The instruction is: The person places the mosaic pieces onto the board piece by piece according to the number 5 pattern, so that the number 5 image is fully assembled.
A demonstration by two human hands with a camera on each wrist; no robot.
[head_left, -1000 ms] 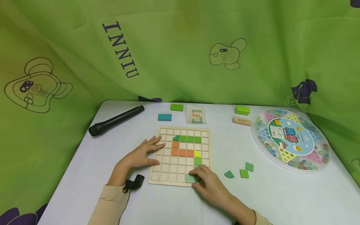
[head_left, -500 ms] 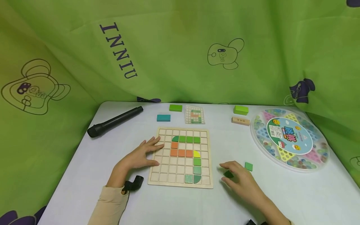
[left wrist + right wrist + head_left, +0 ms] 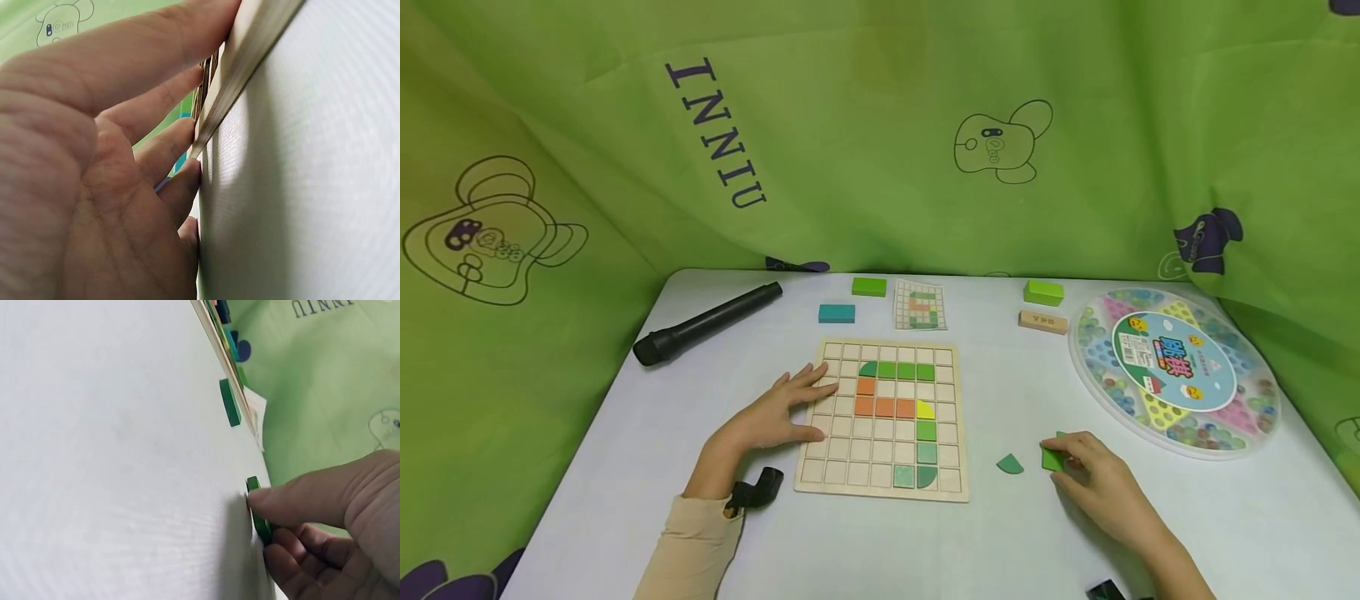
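Observation:
My left hand rests on the left edge of a wooden grid board, fingers spread and thumb at its side. Orange, green and yellow tiles lie in some of the board's squares. Right of the board, my right hand pinches a light green square tile between thumb and fingers. In the right wrist view the thumb lies against one edge of this tile, low at the table. Another green tile peeks out behind it, mostly hidden. A green quarter-round tile lies between board and hand.
A printed pattern card lies behind the board, near a light green block and a teal block. A black microphone is at back left. A round marble game box, another green block and a wooden block stand right.
My right hand has left the board's lower right corner, passed over the quarter-round tile and taken hold of the green square tile. The left hand stays on the board.

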